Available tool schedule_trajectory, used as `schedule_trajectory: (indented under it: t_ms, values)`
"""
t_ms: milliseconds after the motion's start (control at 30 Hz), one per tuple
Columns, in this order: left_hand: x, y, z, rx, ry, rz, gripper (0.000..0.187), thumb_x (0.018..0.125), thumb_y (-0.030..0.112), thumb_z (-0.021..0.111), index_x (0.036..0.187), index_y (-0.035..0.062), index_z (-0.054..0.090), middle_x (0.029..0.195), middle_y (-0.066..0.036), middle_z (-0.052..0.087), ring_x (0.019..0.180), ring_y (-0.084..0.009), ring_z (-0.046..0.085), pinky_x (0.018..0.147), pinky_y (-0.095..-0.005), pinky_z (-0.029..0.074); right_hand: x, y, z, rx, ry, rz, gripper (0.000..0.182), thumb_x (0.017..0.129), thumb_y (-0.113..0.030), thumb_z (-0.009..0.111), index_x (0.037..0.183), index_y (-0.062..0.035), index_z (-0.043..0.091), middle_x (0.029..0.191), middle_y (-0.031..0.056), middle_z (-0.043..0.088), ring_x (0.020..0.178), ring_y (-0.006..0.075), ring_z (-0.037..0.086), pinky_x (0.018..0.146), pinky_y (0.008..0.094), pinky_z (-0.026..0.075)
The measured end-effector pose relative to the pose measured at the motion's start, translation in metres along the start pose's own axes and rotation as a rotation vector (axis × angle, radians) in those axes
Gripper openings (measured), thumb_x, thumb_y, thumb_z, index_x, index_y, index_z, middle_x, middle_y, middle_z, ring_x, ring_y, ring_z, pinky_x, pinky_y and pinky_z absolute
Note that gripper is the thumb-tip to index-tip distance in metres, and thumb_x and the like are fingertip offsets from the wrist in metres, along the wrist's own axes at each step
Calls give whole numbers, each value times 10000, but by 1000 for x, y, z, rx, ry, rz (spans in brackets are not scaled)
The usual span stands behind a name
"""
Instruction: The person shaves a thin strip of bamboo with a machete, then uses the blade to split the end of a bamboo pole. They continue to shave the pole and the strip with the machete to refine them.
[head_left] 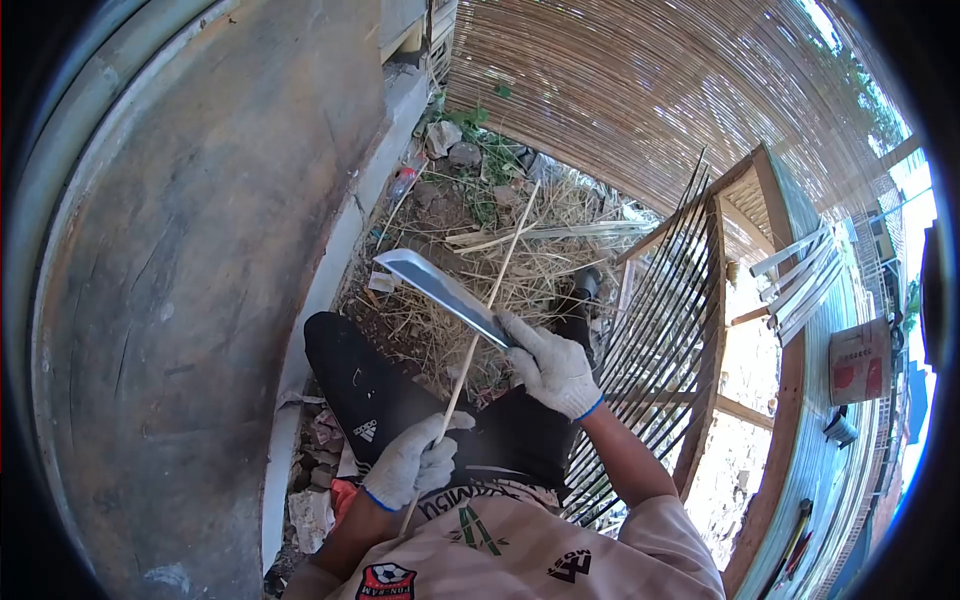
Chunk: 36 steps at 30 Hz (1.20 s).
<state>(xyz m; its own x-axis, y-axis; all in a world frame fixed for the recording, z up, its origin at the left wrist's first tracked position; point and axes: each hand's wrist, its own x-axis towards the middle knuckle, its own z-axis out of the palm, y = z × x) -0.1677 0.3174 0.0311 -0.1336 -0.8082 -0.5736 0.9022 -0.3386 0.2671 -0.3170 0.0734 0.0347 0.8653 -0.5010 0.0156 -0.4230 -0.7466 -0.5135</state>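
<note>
My left hand (412,462), in a white knit glove with a blue cuff, is closed around a long, thin bamboo strip (468,358) near my lap. The strip slants up and away over the ground, its lower end running back toward my shirt. In my right hand (553,372), gloved the same way, is the handle of a machete (440,288). Its broad steel blade points up and left and crosses the strip just ahead of my fingers. My grip hides most of the handle.
Straw-like shavings (420,315) and split pieces cover the ground ahead. A slatted wooden frame (660,330) stands close on my right, beside a bench (830,400) carrying a paint can (860,362). A large flat panel (200,300) fills the left; a bamboo screen (640,90) closes the back.
</note>
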Motion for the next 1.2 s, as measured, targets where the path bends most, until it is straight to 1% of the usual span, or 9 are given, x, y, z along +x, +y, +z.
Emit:
schedule_trajectory:
  t_ms: [67,100,467,700,800,867,900,1067,1200]
  values:
    - [6,2,4,-21,8,2,430,1169,353,356,1364,39,574,589,78,292,421,-50,255,387,-243,243,-2,-23,1,-70,-93,-44,601,1022,-435,626,1578,-264,474,831,163,649,762,354,705,659,490,551]
    - [7,3,4,-24,-9,-8,436,1169,361,355,1369,39,573,589,77,290,422,-51,253,387,-242,245,-3,-27,3,-133,-55,-104,576,997,-359,649,1544,-222,528,751,144,608,658,341,670,600,475,527]
    - [-4,0,-9,-17,-93,-39,442,1169,387,360,1360,47,567,591,77,295,423,-47,259,378,-242,244,23,-7,-7,-193,125,-104,558,1011,-470,626,1520,-255,554,745,120,609,603,313,646,559,455,516]
    - [-11,0,-12,-47,-92,-38,425,1166,392,378,1330,55,577,587,85,299,423,-43,258,386,-237,242,36,-9,-26,-314,10,-64,534,1035,-468,591,1537,-309,507,838,120,688,698,331,718,593,467,570]
    - [-25,-9,-19,14,-60,-90,418,1158,402,401,1319,61,582,584,92,302,427,-38,263,395,-234,241,49,24,-30,-268,132,24,521,1042,-437,586,1535,-285,512,866,127,713,760,356,729,640,484,578]
    - [-36,-18,-23,48,-37,-125,415,1152,409,418,1317,65,583,586,98,306,434,-33,272,401,-233,241,56,65,-22,-136,360,4,504,1045,-410,583,1524,-263,529,892,141,727,823,368,735,689,495,582]
    - [-40,-15,-14,31,-14,-121,383,1146,383,436,1263,56,598,607,100,308,445,-36,265,412,-231,236,55,50,-37,-198,187,140,480,1046,-407,584,1502,-261,554,908,153,729,851,364,736,713,503,578]
    - [-47,-16,-18,-44,1,-170,389,1146,381,431,1251,52,611,609,97,313,445,-40,266,411,-234,242,63,61,-38,-275,162,87,456,1058,-432,553,1480,-260,570,916,177,731,847,380,730,748,523,567]
    - [-91,-26,-34,83,29,-220,406,1147,388,417,1252,52,618,617,94,322,450,-48,269,410,-234,240,80,114,-67,-115,357,516,453,1086,-420,507,1492,-226,567,951,214,753,919,436,732,806,525,571]
